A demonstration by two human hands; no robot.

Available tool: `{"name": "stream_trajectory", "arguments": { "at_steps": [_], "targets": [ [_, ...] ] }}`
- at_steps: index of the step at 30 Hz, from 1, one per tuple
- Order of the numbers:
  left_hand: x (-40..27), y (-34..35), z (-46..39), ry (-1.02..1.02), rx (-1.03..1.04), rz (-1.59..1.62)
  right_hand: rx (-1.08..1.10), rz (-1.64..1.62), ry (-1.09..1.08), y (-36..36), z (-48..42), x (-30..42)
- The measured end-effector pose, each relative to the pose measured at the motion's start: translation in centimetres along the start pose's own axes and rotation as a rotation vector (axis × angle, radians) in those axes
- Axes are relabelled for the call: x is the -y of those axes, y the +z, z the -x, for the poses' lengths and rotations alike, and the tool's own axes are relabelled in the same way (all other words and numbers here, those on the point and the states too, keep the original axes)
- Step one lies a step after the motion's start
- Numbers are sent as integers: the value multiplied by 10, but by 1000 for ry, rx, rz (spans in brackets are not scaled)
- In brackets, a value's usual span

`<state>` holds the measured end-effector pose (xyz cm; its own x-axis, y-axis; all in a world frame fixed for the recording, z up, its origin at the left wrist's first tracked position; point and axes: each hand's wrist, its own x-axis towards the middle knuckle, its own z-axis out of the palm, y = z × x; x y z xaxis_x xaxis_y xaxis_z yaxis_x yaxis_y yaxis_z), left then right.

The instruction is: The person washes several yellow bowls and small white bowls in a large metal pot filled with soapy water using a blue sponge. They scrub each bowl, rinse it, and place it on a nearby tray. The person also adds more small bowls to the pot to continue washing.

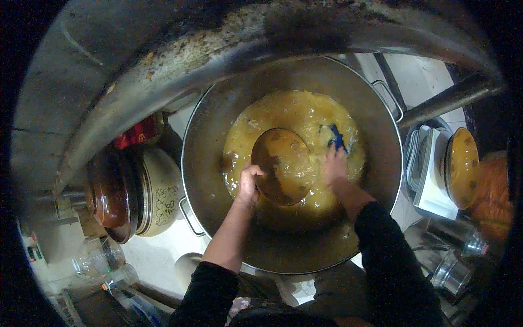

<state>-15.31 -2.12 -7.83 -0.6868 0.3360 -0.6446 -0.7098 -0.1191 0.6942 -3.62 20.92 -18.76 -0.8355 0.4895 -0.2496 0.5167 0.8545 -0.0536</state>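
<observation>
A large metal pot (294, 253) with wire side handles stands before me, holding cloudy yellowish liquid (286, 106). My left hand (249, 182) grips the left rim of a round brown dish with dark blotches (278, 180), which is tilted inside the pot; the fingers behind it are hidden. To the right of the dish, my right hand (336, 165) reaches down at the liquid. Its fingertips touch a dark blue object (336, 137), perhaps a cloth or scrubber, partly in the liquid. Whether those fingers grip it is not clear.
A worn metal edge (229, 45) arches over the pot's far side. Left stand a cream patterned crock (161, 192) and a glossy brown pot (110, 196). At right are white dishes (429, 171), a yellow-brown dish (463, 167) and clear plastic bottles (453, 272). More bottles (98, 257) stand lower left.
</observation>
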Motion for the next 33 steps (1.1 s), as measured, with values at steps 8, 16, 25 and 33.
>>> {"name": "stream_trajectory", "arguments": {
  "at_steps": [8, 16, 25, 33],
  "targets": [
    [-10, 23, 18, -197, 137, -41, 42, -257, -68, -120, -58, 3],
    [5, 13, 9, -335, 251, 167, 118, -428, -1082, -233, 29, 70],
    [-18, 26, 26, -193, 331, 102, 466, -308, -885, -221, -34, 99],
    [-58, 47, 43, -44, 83, 283, 355, -1978, 438, -101, 9, 24]
  ]
}}
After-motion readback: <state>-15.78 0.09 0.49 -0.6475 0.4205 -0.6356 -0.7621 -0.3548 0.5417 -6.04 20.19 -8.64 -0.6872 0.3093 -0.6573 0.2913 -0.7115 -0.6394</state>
